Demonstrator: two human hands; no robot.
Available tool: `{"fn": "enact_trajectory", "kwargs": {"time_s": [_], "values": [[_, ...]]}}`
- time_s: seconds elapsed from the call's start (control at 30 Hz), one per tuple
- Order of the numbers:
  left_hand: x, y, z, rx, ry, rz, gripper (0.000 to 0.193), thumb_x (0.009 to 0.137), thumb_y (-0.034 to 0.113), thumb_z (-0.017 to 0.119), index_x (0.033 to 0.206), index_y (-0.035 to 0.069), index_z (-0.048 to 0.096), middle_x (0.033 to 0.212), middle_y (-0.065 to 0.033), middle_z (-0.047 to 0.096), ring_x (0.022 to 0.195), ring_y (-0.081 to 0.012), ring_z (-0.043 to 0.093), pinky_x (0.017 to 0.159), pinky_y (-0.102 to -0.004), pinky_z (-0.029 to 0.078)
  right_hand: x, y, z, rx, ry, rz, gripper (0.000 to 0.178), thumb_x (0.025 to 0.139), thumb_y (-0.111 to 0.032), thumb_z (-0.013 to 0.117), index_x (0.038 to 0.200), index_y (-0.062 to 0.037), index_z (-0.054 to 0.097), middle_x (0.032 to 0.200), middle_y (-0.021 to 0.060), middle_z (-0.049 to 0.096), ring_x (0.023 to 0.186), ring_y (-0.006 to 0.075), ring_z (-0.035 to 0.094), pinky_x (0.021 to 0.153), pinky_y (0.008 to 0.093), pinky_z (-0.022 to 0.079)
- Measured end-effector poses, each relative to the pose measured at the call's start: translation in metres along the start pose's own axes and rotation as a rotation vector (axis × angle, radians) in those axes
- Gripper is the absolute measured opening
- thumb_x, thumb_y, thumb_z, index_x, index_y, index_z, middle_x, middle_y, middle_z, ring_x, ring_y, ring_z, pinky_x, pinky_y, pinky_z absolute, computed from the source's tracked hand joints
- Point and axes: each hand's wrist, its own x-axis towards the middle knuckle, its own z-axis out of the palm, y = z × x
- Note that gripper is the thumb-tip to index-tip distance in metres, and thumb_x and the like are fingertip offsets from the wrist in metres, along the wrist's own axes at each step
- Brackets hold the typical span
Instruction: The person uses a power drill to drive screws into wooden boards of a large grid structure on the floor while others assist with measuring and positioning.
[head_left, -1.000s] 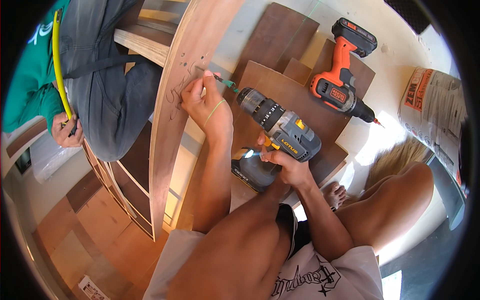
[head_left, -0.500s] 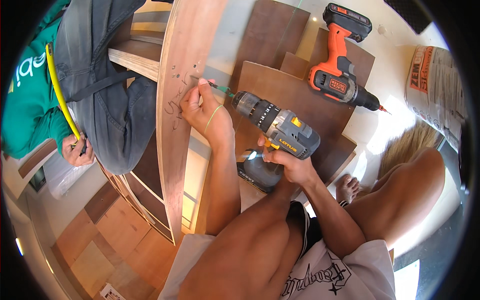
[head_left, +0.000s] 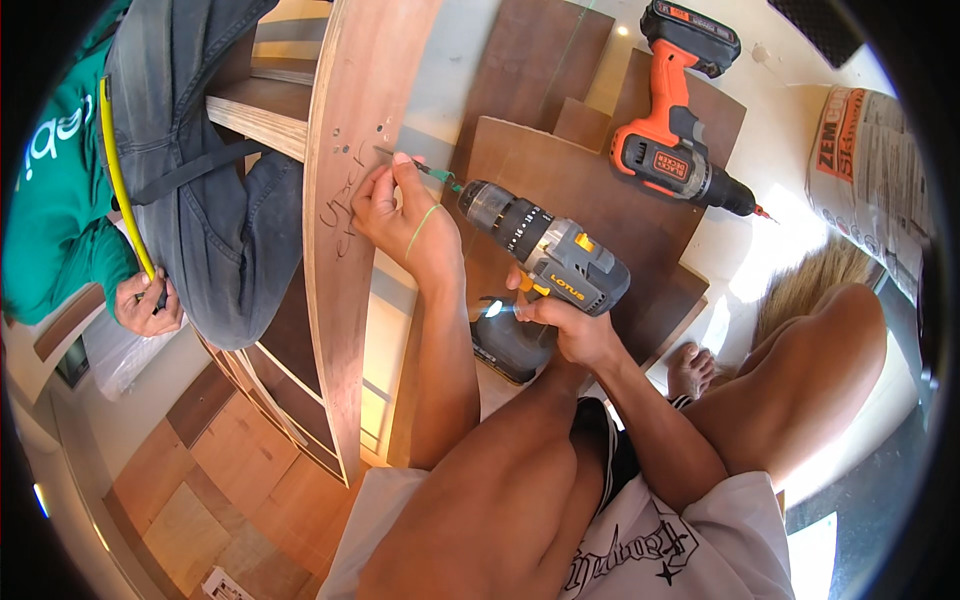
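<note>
My left hand (head_left: 410,215) has thumb and fingers pinched round a thin dark screw (head_left: 384,151), whose point shows beyond the fingertips at the face of an upright wooden panel (head_left: 345,215). Behind those fingers, a green driver bit (head_left: 446,179) runs back into the chuck of a grey and black cordless drill (head_left: 545,245). My right hand (head_left: 585,335) is wrapped round the drill's grip, with the index finger by the yellow trigger. The panel has several small dark holes (head_left: 348,150) and handwriting near my left fingers. Whether the screw touches the wood, I cannot tell.
An orange and black cordless drill (head_left: 668,150) lies on brown boards (head_left: 600,215) at the far right. Beyond the panel a co-worker's hand (head_left: 147,303) holds a yellow tape measure (head_left: 120,185). A filled sack (head_left: 868,170) stands at right, near a broom-like bundle (head_left: 815,285).
The view has shifted slightly, carrying most things a little to the left. My hands keep the same grip on screw and drill. The co-worker's tape measure stands slightly more upright.
</note>
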Motion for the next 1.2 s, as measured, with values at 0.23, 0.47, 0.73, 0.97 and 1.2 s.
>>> {"fn": "enact_trajectory", "kwargs": {"time_s": [0.23,0.47,0.73,0.97,1.2], "values": [[0.001,-0.009,0.002,-0.019,-0.027,0.003,0.038,0.104,0.036,0.062,0.094,0.004,0.079,0.117,-0.0131,0.057,0.124,-0.0299,0.044,0.108,-0.0452,0.036,-0.001,0.011,0.000,0.073,0.000,-0.023,0.043,0.077,0.005,0.059,0.119,-0.0023,0.056,0.104,0.0097,0.068,0.082,0.0159,0.064,0.075,0.0321,0.053],[-0.002,-0.004,0.007,0.039,0.018,0.019,0.038,0.103,0.037,0.063,0.093,0.004,0.080,0.116,-0.0133,0.056,0.120,-0.0309,0.044,0.107,-0.0460,0.036,0.000,0.015,-0.001,0.175,-0.009,-0.032,0.041,0.077,0.007,0.058,0.117,-0.0028,0.058,0.105,0.0088,0.068,0.080,0.0165,0.061,0.073,0.0320,0.051],[-0.001,-0.007,0.006,0.028,0.008,0.031,0.036,0.103,0.034,0.063,0.093,0.004,0.079,0.116,-0.0132,0.056,0.120,-0.0306,0.044,0.106,-0.0463,0.036,-0.001,0.015,0.000,0.150,0.017,-0.001,0.042,0.077,0.006,0.059,0.118,-0.0026,0.059,0.104,0.0092,0.068,0.079,0.0173,0.063,0.073,0.0328,0.052],[-0.004,-0.004,0.010,-0.396,-0.036,-0.349,0.031,0.104,0.027,0.064,0.100,-0.001,0.076,0.098,-0.0078,0.067,0.094,-0.0203,0.063,0.086,-0.0351,0.052,0.002,0.015,-0.004,0.150,0.017,0.052,0.045,0.075,0.008,0.059,0.120,0.0004,0.058,0.099,0.0111,0.068,0.078,0.0182,0.063,0.072,0.0328,0.052],[0.009,-0.003,-0.002,-0.868,-0.161,-0.641,0.028,0.102,0.020,0.066,0.117,-0.004,0.069,0.110,-0.0111,0.069,0.094,-0.0177,0.062,0.088,-0.0327,0.055,-0.002,0.019,0.003,0.197,-0.017,0.100,0.046,0.076,0.003,0.057,0.122,0.0048,0.059,0.096,0.0117,0.066,0.078,0.0200,0.063,0.074,0.0339,0.053]]}}
